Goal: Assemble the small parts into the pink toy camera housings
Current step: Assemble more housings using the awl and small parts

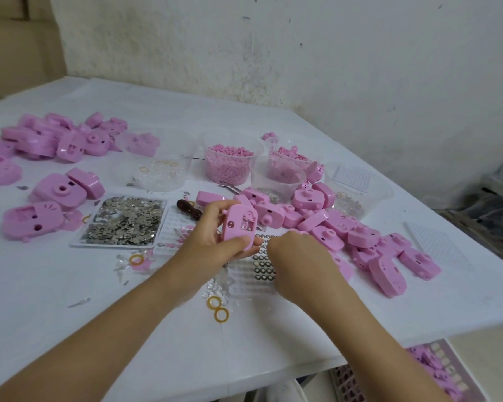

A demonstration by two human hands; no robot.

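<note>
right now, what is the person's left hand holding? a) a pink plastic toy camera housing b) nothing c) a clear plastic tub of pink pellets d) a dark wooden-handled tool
a: the left hand grips the pink plastic toy camera housing, raised off the white table, while the dark wooden-handled tool lies on the table behind it.

Two slim forearms, bare all the way to the edge of view: the left forearm lies toward seven o'clock, the right forearm toward five. The left hand and the right hand are bare as well. The fingernails are too blurred to make out.
</note>
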